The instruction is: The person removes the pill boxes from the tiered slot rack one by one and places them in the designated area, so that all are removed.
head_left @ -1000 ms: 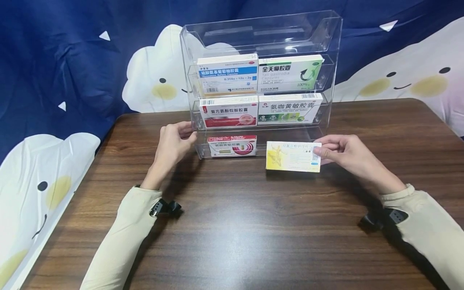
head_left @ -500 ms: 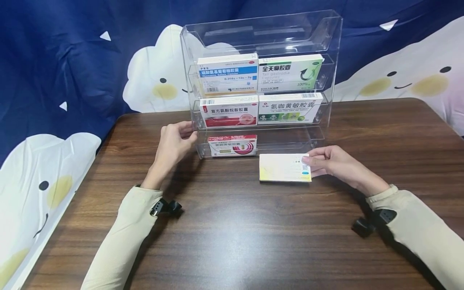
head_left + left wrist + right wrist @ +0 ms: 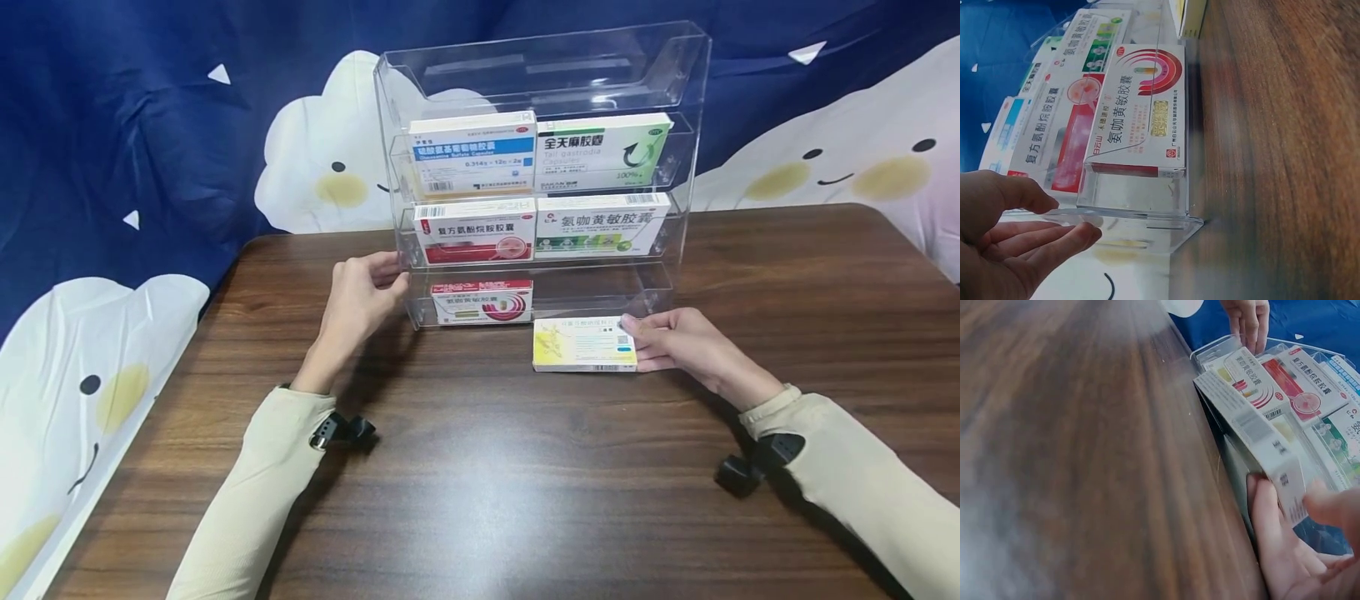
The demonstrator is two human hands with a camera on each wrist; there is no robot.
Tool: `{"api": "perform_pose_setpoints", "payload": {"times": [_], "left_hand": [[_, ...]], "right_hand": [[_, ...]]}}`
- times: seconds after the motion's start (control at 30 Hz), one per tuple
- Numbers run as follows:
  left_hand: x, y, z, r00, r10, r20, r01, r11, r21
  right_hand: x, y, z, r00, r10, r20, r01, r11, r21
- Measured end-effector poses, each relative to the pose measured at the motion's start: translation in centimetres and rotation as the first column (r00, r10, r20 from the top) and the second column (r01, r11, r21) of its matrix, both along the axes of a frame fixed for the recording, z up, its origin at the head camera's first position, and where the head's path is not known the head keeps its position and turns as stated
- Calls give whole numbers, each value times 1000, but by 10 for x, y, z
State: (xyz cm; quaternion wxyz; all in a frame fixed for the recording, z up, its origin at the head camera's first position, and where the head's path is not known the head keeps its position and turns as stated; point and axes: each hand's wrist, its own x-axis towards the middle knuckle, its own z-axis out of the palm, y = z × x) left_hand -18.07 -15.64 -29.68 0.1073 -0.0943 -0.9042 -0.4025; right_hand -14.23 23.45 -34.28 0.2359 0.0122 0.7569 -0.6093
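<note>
A clear acrylic tiered rack [image 3: 543, 79] stands on the table with medicine boxes on its shelves. My left hand [image 3: 360, 292] pinches its left side wall, thumb inside and fingers outside in the left wrist view. My right hand [image 3: 678, 346] holds a yellow and white medicine box [image 3: 583, 344] by its right end, between thumb and fingers. That box is in front of the bottom shelf's right half and overlaps the shelf's front lip in the head view. A red and white medicine box [image 3: 483, 303] sits in the bottom shelf's left half.
On the middle shelf are a red-banded box [image 3: 474, 233] and a green-and-white box [image 3: 602, 229]. Above them stand a blue-banded box [image 3: 472, 158] and a green-edged box [image 3: 603, 154]. A blue curtain [image 3: 150, 125] with cloud faces hangs behind the wooden table [image 3: 480, 483].
My right hand has brought the yellow and white box left and toward me, then tilted it so its lower edge shows. The left hand and the rack have stayed in place.
</note>
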Motion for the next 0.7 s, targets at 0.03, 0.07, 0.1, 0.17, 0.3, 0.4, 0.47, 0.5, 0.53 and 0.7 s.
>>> {"api": "perform_pose_setpoints", "payload": {"times": [0.03, 0.07, 0.1, 0.17, 0.3, 0.4, 0.47, 0.5, 0.53, 0.7], "left_hand": [[0, 0, 0, 1000, 0, -1, 0, 1000, 0], [0, 0, 0, 1000, -1, -1, 1, 1000, 2], [0, 0, 1, 1000, -3, 0, 3, 1000, 3], [1, 0, 1, 1000, -4, 2, 4, 1000, -1], [2, -1, 1, 1000, 1, -5, -1, 1000, -2], [2, -2, 1, 1000, 4, -11, -4, 1000, -4], [3, -3, 0, 1000, 2, -8, -2, 1000, -4], [3, -3, 0, 1000, 1, -7, -1, 1000, -6], [3, -3, 1, 1000, 0, -6, 0, 1000, -6], [2, -1, 1, 1000, -10, -9, 10, 1000, 0]], "right_hand": [[0, 0, 0, 1000, -11, -4, 11, 1000, 0], [0, -1, 0, 1000, -20, -12, 20, 1000, 6], [0, -1, 1, 999, -26, -21, 26, 1000, 16], [1, -1, 3, 999, -26, -46, 28, 999, 38], [4, -2, 11, 990, -11, -137, 30, 990, 136], [8, -3, 18, 976, 13, -216, 43, 966, 254], [12, -3, 25, 957, 57, -284, 57, 924, 379], [14, -3, 29, 941, 85, -327, 71, 896, 438], [15, -4, 34, 919, 115, -377, 93, 866, 491], [14, -16, 59, 766, 195, -612, 268, 769, 580]]}}
